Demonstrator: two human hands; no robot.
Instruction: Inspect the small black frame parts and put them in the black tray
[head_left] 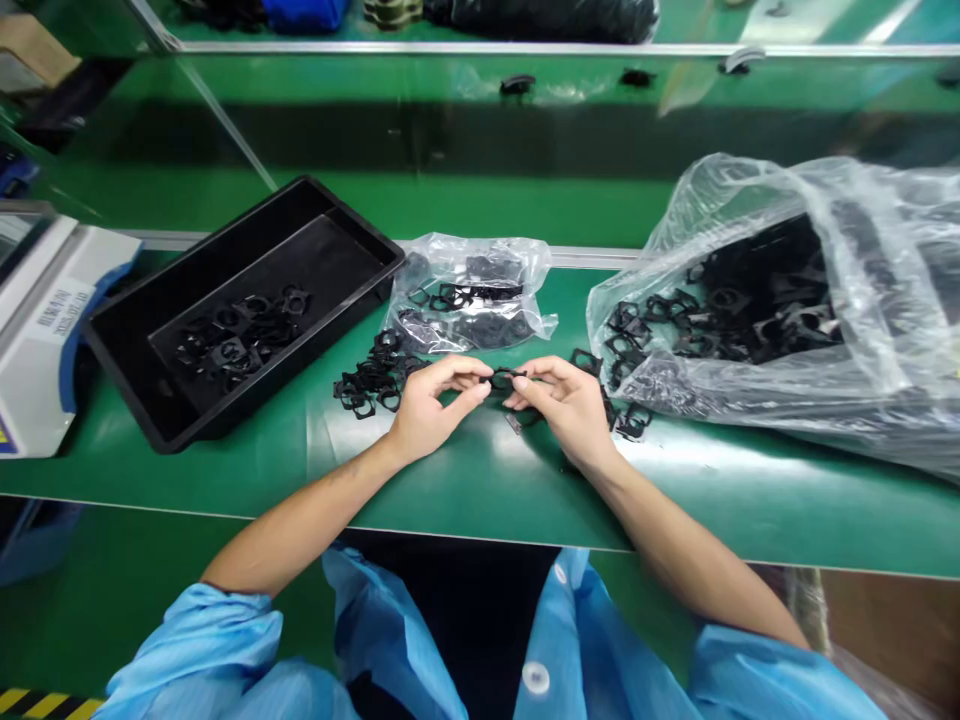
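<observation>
Between my two hands is a small black plastic ring-shaped part [502, 379], held just above the green table. My left hand [439, 402] pinches its left end with thumb and fingers. The fingers of my right hand [564, 405] close on its right end. Beside my left hand lies a loose pile of black plastic parts [371, 378]. More black ring parts [634, 420] lie to the right of my right hand. Under the hands a small piece [514, 423] rests on the table, too small to make out.
A black tray [187, 428] with several black parts stands at the left, next to a white and blue device [56, 320]. A clear bag of parts [480, 320] lies behind my hands. At the right a large open plastic bag [750, 385] spills black parts. A shelf edge [570, 48] crosses the back.
</observation>
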